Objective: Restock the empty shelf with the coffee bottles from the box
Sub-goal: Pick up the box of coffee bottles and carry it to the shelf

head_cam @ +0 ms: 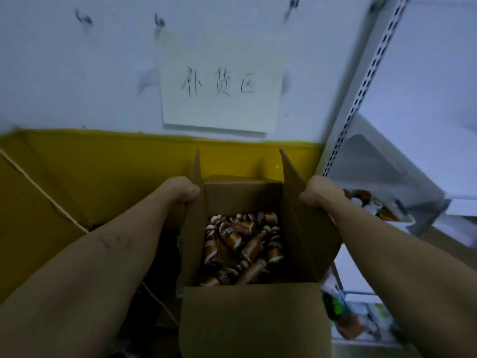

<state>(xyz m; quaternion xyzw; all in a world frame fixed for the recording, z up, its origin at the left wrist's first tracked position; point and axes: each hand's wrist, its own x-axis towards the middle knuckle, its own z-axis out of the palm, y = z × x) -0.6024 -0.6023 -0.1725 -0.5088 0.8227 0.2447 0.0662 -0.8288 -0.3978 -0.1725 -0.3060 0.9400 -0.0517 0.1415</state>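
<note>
The near flap of the cardboard box (253, 321) hangs folded down toward the person, a plain brown panel filling the bottom middle of the view. Two bare forearms reach in from the lower corners, one along each side of the box.

Inside, the coffee bottles (242, 244) lie in a loose heap on the box's bottom – brown bodies, pale caps, tipped at all angles and touching one another, spread from the left wall to the right wall. None stands upright.

The left hand (182, 189) grips the left side flap near its top edge, and the right hand (320, 193) grips the right side flap the same way; both flaps stand up. The left fingers (191, 193) are curled tight against the cardboard, but on both hands the fingertips are hidden behind the flaps, so how far they wrap I cannot tell. The far flap stands up between the hands.

Just right of the box rises a white shelving unit (361, 104) with a slotted upright. One of its shelves, level with the right hand, carries a few more brown bottles (369, 202), blurred. A lower shelf holds packaged goods (346, 319), too blurred to read.

Behind the box, the wall has a yellow band (116, 156) below and white above. A thin cord (38, 188) runs slantwise across the yellow at the left. A paper sign (222, 83) with handwritten characters is fixed to the white part – directly above the box.
</note>
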